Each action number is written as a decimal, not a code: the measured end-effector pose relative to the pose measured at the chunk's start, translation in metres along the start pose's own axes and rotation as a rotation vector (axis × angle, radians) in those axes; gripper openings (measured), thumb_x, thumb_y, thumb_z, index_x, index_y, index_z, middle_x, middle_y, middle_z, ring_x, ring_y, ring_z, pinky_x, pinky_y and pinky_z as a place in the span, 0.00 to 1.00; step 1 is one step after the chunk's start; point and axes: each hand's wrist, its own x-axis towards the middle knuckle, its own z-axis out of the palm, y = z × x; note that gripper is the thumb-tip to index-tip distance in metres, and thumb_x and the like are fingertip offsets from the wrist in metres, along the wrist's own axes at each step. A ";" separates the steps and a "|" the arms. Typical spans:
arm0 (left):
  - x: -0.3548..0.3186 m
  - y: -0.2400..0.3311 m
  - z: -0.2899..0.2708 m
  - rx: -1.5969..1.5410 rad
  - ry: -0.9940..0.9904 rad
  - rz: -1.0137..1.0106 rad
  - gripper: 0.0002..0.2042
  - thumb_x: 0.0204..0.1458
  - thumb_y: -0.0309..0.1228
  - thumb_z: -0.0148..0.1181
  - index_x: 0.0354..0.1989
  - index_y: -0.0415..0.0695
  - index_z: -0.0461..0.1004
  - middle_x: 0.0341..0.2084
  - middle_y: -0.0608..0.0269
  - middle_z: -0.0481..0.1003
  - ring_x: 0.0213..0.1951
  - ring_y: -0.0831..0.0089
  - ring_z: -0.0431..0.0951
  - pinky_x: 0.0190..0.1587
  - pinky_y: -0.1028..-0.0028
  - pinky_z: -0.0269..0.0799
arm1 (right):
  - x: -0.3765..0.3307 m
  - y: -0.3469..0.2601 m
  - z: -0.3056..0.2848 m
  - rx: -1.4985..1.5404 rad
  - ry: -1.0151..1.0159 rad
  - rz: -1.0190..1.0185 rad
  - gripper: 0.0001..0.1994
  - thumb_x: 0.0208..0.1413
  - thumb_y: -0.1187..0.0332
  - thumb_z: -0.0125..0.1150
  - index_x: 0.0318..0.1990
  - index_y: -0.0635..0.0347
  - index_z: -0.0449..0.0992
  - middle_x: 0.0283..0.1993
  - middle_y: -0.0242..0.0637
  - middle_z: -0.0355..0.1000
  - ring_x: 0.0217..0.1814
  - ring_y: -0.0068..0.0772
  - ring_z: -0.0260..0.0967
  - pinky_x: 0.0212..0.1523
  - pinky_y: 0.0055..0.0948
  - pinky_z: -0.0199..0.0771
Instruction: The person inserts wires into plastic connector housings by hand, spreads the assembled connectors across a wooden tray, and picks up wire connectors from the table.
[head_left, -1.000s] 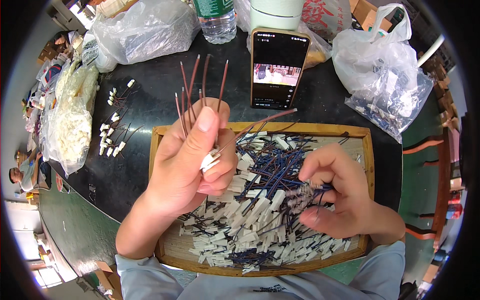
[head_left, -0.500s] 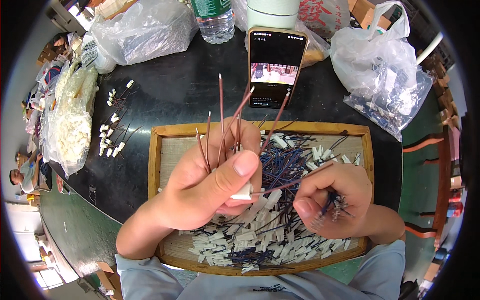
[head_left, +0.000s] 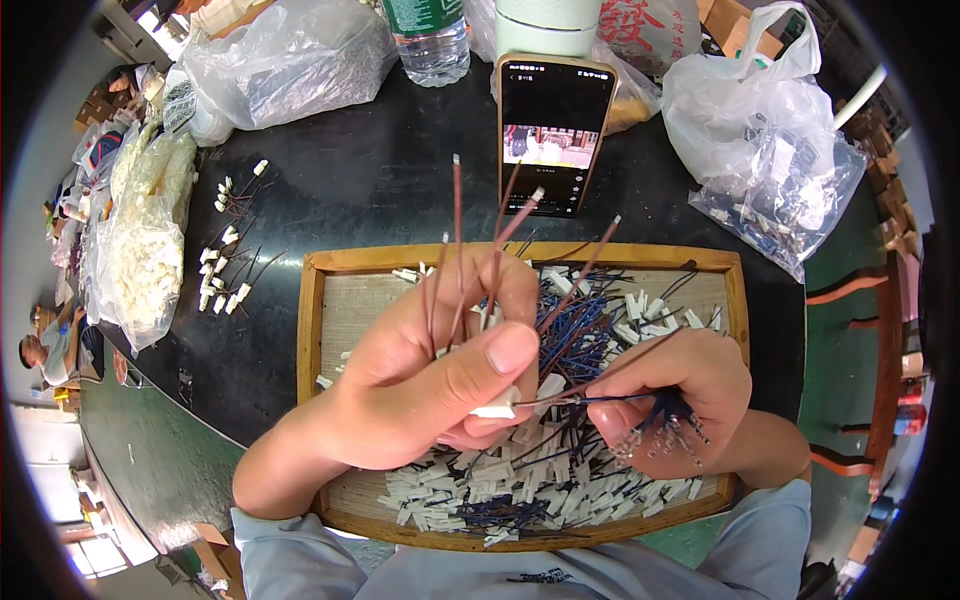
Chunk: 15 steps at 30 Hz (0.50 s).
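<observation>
My left hand is closed on several small white connectors with brown wires standing up between its fingers. One white connector pokes out under the thumb, a brown wire running from it towards my right hand. My right hand is closed around a bundle of dark blue wires whose bare metal tips fan out below the fingers. Between its thumb and forefinger a single blue wire points left at the connector; whether its tip touches is too small to tell. Beneath both hands lies a wood-framed tray of white connectors and wires.
A phone stands propped against a pale green cup, beside a water bottle. Plastic bags line the far edge. At left lie loose wired connectors and a bag of white parts; another bag sits at right.
My left hand has shifted slightly right and down with its connectors. A blue wire now reaches out from my right fingers towards the connector, and the bundle's tips have spread.
</observation>
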 end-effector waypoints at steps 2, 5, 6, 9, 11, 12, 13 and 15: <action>0.000 0.000 0.002 0.051 -0.011 0.009 0.15 0.56 0.38 0.53 0.35 0.44 0.55 0.11 0.61 0.61 0.11 0.83 0.54 0.12 0.82 0.46 | -0.001 0.000 0.004 -0.007 0.037 -0.012 0.11 0.41 0.76 0.67 0.34 0.60 0.75 0.27 0.34 0.76 0.21 0.27 0.72 0.20 0.20 0.68; 0.001 0.000 0.002 0.099 0.001 -0.022 0.14 0.56 0.36 0.53 0.35 0.43 0.55 0.12 0.60 0.62 0.12 0.83 0.54 0.13 0.82 0.47 | -0.002 0.003 0.005 0.011 0.062 -0.025 0.10 0.40 0.76 0.68 0.34 0.60 0.77 0.28 0.36 0.76 0.22 0.27 0.74 0.20 0.21 0.69; 0.002 -0.001 0.000 0.109 -0.019 -0.011 0.13 0.56 0.34 0.54 0.35 0.42 0.55 0.14 0.61 0.62 0.13 0.83 0.56 0.14 0.82 0.49 | -0.002 0.004 0.005 0.034 0.052 -0.026 0.11 0.39 0.76 0.68 0.34 0.60 0.77 0.29 0.36 0.77 0.22 0.27 0.74 0.20 0.21 0.70; 0.000 -0.002 0.006 0.186 -0.025 0.031 0.12 0.55 0.30 0.54 0.36 0.41 0.56 0.19 0.63 0.62 0.18 0.83 0.59 0.19 0.84 0.53 | -0.002 0.002 0.002 -0.008 0.003 -0.047 0.12 0.39 0.75 0.69 0.35 0.60 0.77 0.28 0.35 0.76 0.21 0.28 0.73 0.19 0.21 0.68; 0.000 -0.003 0.005 0.244 -0.017 0.058 0.12 0.55 0.28 0.55 0.37 0.40 0.56 0.23 0.65 0.62 0.20 0.83 0.61 0.22 0.84 0.55 | -0.002 0.005 0.002 -0.037 -0.026 -0.090 0.13 0.39 0.74 0.69 0.36 0.59 0.78 0.26 0.33 0.75 0.20 0.29 0.72 0.17 0.22 0.66; -0.002 -0.003 0.003 0.344 -0.060 0.071 0.11 0.54 0.26 0.54 0.38 0.40 0.57 0.25 0.65 0.62 0.23 0.84 0.62 0.25 0.84 0.57 | -0.002 0.006 0.002 -0.064 -0.056 -0.136 0.13 0.39 0.74 0.69 0.36 0.58 0.78 0.25 0.32 0.74 0.19 0.29 0.70 0.16 0.23 0.65; -0.003 -0.004 0.002 0.444 -0.102 0.085 0.11 0.54 0.24 0.54 0.39 0.40 0.57 0.28 0.66 0.61 0.25 0.84 0.63 0.28 0.85 0.58 | -0.002 0.007 0.002 -0.064 -0.056 -0.136 0.13 0.39 0.74 0.69 0.36 0.58 0.78 0.25 0.32 0.74 0.19 0.29 0.70 0.16 0.23 0.65; -0.003 -0.007 -0.001 0.540 -0.137 0.142 0.11 0.54 0.23 0.54 0.39 0.40 0.57 0.28 0.66 0.62 0.26 0.84 0.63 0.29 0.84 0.59 | -0.001 0.007 0.003 -0.054 -0.132 -0.148 0.13 0.38 0.73 0.68 0.36 0.56 0.78 0.22 0.30 0.72 0.18 0.30 0.68 0.15 0.25 0.62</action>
